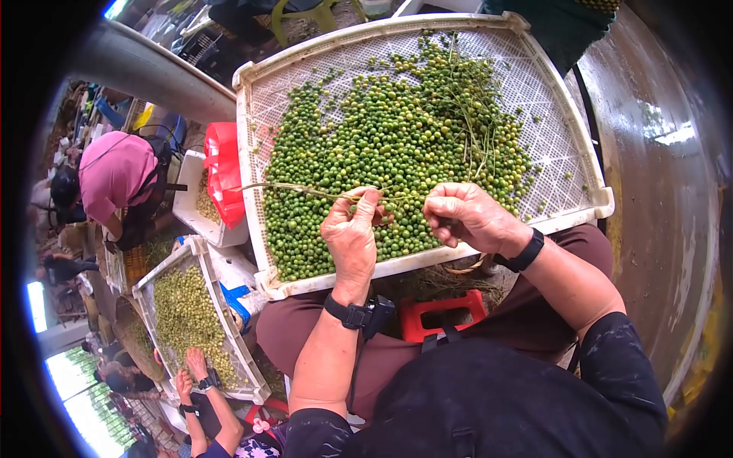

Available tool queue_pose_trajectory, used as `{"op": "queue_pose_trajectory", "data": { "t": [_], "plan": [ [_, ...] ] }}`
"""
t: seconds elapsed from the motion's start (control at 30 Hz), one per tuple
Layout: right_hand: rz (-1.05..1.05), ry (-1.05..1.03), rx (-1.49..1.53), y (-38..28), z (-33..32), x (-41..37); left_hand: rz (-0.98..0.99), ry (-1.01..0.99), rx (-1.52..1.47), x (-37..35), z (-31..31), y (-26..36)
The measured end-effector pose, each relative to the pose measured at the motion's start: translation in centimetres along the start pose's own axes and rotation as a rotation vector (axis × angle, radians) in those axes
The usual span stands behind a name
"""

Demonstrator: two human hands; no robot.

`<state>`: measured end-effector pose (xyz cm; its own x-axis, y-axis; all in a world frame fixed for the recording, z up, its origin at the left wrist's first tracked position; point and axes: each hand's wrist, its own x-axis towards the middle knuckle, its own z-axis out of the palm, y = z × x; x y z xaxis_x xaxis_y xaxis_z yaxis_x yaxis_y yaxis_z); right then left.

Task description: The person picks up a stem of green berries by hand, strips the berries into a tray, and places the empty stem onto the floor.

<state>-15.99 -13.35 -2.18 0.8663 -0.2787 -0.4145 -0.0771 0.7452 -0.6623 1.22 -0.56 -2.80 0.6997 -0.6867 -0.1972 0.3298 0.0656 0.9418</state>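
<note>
A large white mesh tray [561,164] rests across my lap, heaped with small round green and yellowish fruits [382,130]. Above its near part, my left hand [353,237] is closed, pinching a thin dry twig [286,186] between thumb and fingers. The twig sticks out to the left past the tray's rim. Its thin right end reaches the fingertips of my right hand [473,219], which is closed in a pinch there. More bare stalks [477,126] lie over the fruits at the right of the tray.
A red plastic stool [443,311] stands below the tray. To the left are a red bag [221,172], a white box [187,191] and another tray of paler fruits [183,305], with another person's hands [197,366] at it. A person in pink [118,172] bends over farther back.
</note>
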Motion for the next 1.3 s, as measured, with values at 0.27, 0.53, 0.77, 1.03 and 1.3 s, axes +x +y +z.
{"op": "queue_pose_trajectory", "data": {
  "t": [0.27, 0.53, 0.77, 1.03, 1.3],
  "plan": [
    [0.147, 0.048, 0.012, 1.8, 0.5, 0.7, -0.086, 0.0, -0.146, -0.2, 0.1, -0.4],
    [0.163, 0.088, -0.088, 2.1, 1.3, 0.8, -0.043, 0.017, 0.039, -0.9, 0.7, -0.8],
    [-0.054, 0.045, -0.074, -0.4, -0.2, 0.3, -0.135, 0.041, -0.237, 0.6, -0.6, -0.6],
    [-0.175, 0.266, -0.383, -4.2, -2.7, -0.7, -0.107, -0.042, -0.081, 0.8, -0.8, -0.4],
    [-0.267, 0.21, -1.264, -3.6, -4.6, -1.4, -0.121, -0.081, -0.055, 0.6, -0.8, -0.8]
  ]
}}
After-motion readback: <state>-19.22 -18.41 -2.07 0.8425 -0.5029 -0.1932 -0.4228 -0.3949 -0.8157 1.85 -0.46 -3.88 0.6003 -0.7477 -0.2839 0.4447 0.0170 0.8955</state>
